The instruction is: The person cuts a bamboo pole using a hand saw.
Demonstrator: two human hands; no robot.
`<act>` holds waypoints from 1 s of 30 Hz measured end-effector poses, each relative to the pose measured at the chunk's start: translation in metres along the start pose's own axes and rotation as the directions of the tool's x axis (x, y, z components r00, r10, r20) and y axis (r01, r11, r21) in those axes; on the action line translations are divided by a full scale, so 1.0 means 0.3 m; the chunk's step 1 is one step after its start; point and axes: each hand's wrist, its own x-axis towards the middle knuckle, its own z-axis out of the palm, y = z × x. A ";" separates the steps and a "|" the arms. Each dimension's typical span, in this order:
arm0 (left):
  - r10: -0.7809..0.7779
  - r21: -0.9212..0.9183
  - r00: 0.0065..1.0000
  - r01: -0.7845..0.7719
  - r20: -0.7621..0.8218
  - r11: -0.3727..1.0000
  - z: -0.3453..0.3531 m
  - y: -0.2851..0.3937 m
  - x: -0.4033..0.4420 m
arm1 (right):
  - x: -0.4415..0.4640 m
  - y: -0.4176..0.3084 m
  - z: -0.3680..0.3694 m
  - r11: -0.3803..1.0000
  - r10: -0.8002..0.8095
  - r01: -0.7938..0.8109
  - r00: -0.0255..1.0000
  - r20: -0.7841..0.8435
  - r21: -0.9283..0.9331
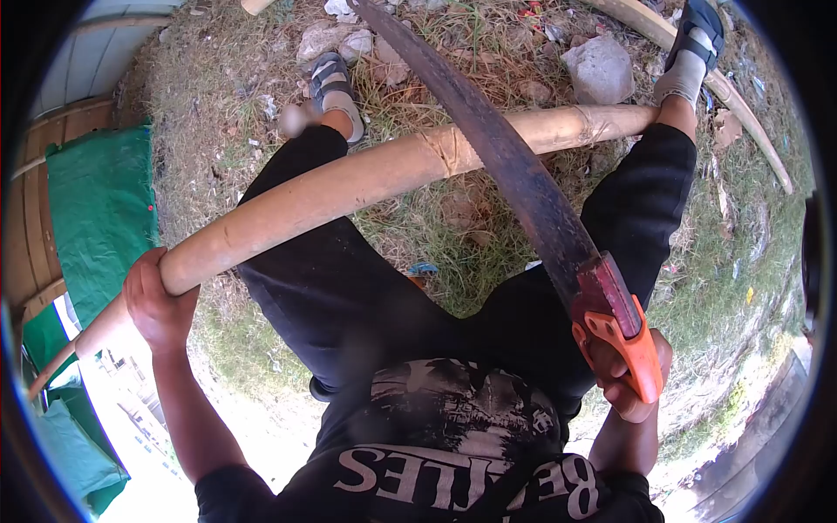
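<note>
A thick, pale bamboo pole (323,199) lies slantwise across my legs, from the lower left to the right foot. My left hand (159,298) is wrapped round it near the left side. In my right hand (629,375), at the lower right, is the orange handle of a hand saw (514,166). The saw's long, dark, curved blade points up and to the left, passing over the pole in view, right of a pole joint. Whether the blade touches the pole I cannot tell. The fingers of my right hand are closed through the handle.
My sandalled feet rest on grass and dirt with stones, one a large grey rock (599,70). Another curved pole (745,113) lies at the upper right. A green sheet (105,209) hangs on wooden boards at the left. Bits of litter are scattered about.
</note>
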 end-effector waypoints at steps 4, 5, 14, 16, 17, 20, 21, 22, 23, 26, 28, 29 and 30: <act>-0.027 0.022 0.998 0.026 0.049 0.999 0.067 -0.013 0.026 | 0.008 -0.012 -0.036 0.997 0.068 -0.067 0.997 0.035 -0.044; -0.033 0.012 0.997 0.033 0.070 0.999 0.070 -0.014 0.028 | 0.014 -0.012 -0.040 0.998 0.038 -0.036 0.998 0.042 -0.048; -0.055 -0.292 0.919 0.181 0.391 0.939 -0.041 -0.016 0.106 | 0.018 0.043 -0.044 0.998 -0.006 0.011 0.996 0.091 -0.058; -0.062 -0.306 0.889 0.221 0.455 0.926 -0.018 -0.065 0.115 | 0.011 0.053 -0.047 0.999 0.004 0.001 0.992 0.126 -0.038; -0.064 -0.311 0.873 0.240 0.484 0.920 -0.010 -0.076 0.119 | 0.009 0.058 -0.048 1.000 0.007 -0.003 0.990 0.143 -0.027; -0.125 -0.257 0.813 0.320 0.569 0.912 -0.013 -0.049 0.130 | 0.013 0.072 -0.051 0.997 0.040 -0.026 0.980 0.196 -0.071; -0.157 -0.222 0.775 0.359 0.612 0.907 -0.019 -0.038 0.135 | 0.012 0.078 -0.053 0.996 0.040 -0.023 0.977 0.211 -0.081; -0.142 -0.215 0.795 0.324 0.590 0.921 -0.020 -0.035 0.135 | 0.011 0.090 -0.054 0.996 0.025 -0.006 0.974 0.225 -0.084; -0.127 -0.205 0.811 0.290 0.571 0.935 -0.021 -0.033 0.129 | 0.009 0.099 -0.053 0.996 0.014 0.007 0.971 0.240 -0.085; -0.133 -0.187 0.829 0.274 0.544 0.943 -0.041 0.002 0.129 | -0.003 0.104 -0.050 0.998 0.001 0.015 0.971 0.237 -0.063; -0.149 -0.179 0.823 0.290 0.548 0.940 -0.046 0.014 0.129 | -0.019 0.104 -0.050 0.999 0.011 0.001 0.977 0.214 -0.054; -0.155 -0.174 0.818 0.296 0.554 0.939 -0.045 0.014 0.130 | -0.023 0.105 -0.049 0.999 0.012 -0.002 0.979 0.203 -0.049; -0.161 -0.169 0.813 0.302 0.559 0.938 -0.044 0.015 0.132 | -0.027 0.106 -0.049 0.999 0.012 -0.004 0.981 0.192 -0.043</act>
